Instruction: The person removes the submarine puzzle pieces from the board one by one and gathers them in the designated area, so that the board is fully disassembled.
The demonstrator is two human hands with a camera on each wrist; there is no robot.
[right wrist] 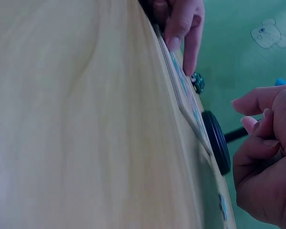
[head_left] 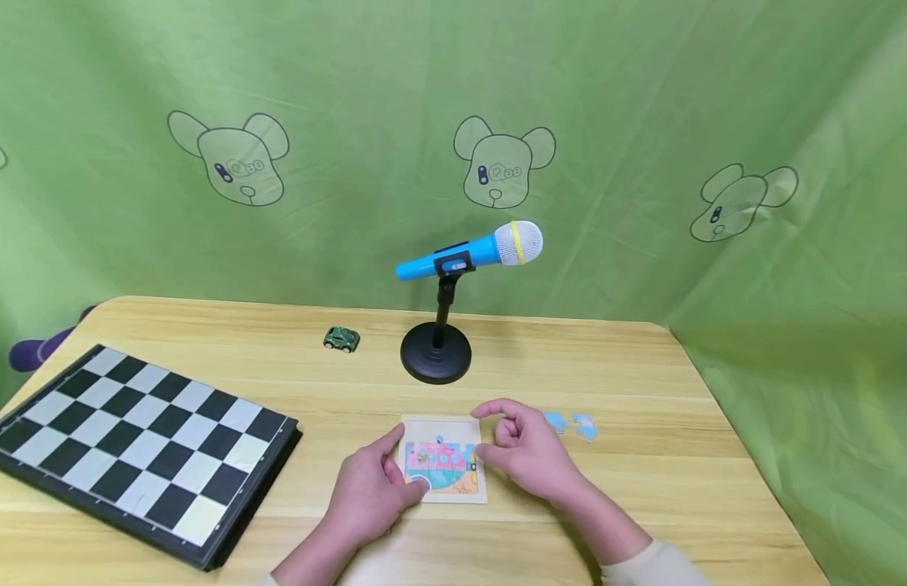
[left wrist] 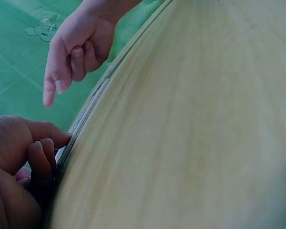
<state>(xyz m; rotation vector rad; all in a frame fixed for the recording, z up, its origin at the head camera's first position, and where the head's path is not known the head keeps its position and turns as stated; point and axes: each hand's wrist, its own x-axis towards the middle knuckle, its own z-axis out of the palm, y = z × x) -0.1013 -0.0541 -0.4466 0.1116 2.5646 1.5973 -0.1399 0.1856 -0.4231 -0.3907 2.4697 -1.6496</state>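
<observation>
A small jigsaw puzzle (head_left: 447, 469) in a pale wooden frame lies on the table in the head view. Printed pieces fill its lower part, while bare backing shows along the top. My left hand (head_left: 368, 491) holds the frame at its left side, thumb on the lower left corner and index finger by the upper left. Over the right side hovers my right hand (head_left: 534, 452), thumb and index finger apart, other fingers curled, nothing visible between them. Loose blue puzzle pieces (head_left: 586, 426) lie just right of that hand. The right wrist view shows the right hand (right wrist: 271, 157) raised above the tabletop.
A black-and-white chessboard (head_left: 141, 439) takes up the table's left side. Behind the puzzle stands a blue toy microphone (head_left: 471, 254) on a round black base (head_left: 436, 358). A green toy car (head_left: 342, 338) sits left of it. Green curtain (head_left: 599, 244) hangs behind the table.
</observation>
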